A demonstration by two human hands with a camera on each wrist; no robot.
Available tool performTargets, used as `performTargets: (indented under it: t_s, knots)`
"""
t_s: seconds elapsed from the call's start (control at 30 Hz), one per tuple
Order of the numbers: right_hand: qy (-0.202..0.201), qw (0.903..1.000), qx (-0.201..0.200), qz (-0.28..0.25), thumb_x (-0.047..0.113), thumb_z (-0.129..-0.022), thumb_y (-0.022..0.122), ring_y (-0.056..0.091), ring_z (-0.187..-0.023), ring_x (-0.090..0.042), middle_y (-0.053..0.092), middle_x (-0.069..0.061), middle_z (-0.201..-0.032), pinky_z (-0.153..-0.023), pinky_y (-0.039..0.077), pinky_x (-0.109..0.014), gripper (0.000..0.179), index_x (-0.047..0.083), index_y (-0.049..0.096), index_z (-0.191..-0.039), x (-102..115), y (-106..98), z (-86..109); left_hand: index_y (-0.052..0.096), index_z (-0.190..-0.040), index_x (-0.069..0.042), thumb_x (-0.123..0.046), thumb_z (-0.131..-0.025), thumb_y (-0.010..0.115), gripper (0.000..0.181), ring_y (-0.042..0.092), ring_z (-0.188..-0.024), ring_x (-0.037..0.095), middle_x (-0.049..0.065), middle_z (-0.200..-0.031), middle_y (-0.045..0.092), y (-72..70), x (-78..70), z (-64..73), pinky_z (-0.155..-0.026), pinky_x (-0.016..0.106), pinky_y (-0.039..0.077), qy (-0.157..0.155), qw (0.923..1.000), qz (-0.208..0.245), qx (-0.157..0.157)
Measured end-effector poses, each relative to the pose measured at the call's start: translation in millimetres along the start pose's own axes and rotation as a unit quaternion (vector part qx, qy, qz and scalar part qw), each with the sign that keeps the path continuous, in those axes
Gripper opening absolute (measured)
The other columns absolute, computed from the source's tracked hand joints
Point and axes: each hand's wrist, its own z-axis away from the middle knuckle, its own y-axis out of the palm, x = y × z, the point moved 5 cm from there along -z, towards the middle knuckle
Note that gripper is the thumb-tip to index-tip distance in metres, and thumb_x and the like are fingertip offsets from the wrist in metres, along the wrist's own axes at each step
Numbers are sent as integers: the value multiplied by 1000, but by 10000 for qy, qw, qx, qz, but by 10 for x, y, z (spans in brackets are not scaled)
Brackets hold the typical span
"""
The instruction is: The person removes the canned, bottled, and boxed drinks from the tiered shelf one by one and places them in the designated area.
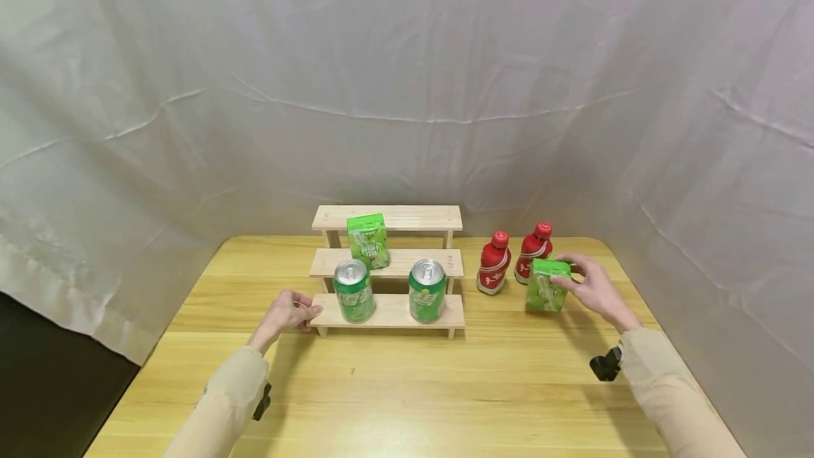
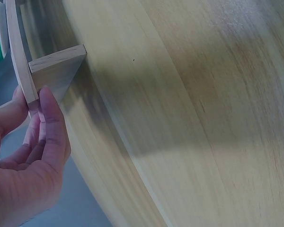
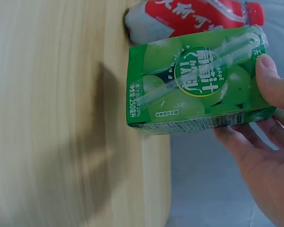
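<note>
My left hand (image 1: 290,311) pinches the left end of the lowest step of a three-step wooden display rack (image 1: 388,311), thumb on one face and fingers on the other in the left wrist view. At the right, my right hand (image 1: 594,287) grips a green grape juice box (image 3: 194,78) near its top, a wrapped straw on its front. Close behind that box are two red bottles (image 1: 494,263). Another green juice box (image 1: 369,242) stands on the rack's middle step. Two green drink cans (image 1: 355,292) stand on the lowest step, one left and one right.
The rack's top step (image 1: 388,216) is bare wood. All of it stands on a wooden table (image 1: 407,394). Grey-white curtains (image 1: 407,90) hang behind and at both sides. A dark area (image 1: 51,380) lies beyond the table's left edge.
</note>
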Motion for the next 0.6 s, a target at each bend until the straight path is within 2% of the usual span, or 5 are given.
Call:
performTargets:
  t_s: [0.33,0.4,0.53,0.6]
  knots:
    - [-29,10000,32,-11,9,-98,65,61,-114,-50,59,-33,-126,-76,51,-11,40,-9,54,-131,-172,46,-47,55,-115,17,-7,-94,69,35,62,-65,14,15,-86,63,2,3,-9,-66,29,66,-2,10000,67,-23]
    - [-52,10000,81,5,10,-97,66,63,-110,-44,60,-32,-124,-76,52,-12,40,-9,54,-131,-205,60,-54,55,-115,16,-7,-93,70,35,62,-65,14,14,-85,63,0,8,-9,-65,28,65,-18,9999,106,-43]
    - [13,9999,157,-35,10,-97,66,63,-102,-22,60,-30,-123,-73,54,-14,41,-8,54,-132,-283,74,-51,55,-116,17,-8,-93,70,36,63,-65,14,15,-85,64,-1,11,-6,-65,28,65,-3,10000,90,-28]
    - [64,9997,191,-114,9,-98,65,62,-101,-20,59,-30,-123,-73,54,-15,42,-9,53,-133,-317,71,-49,55,-116,17,-8,-94,70,36,63,-64,13,15,-85,64,-5,12,-7,-64,28,65,1,10000,82,-22]
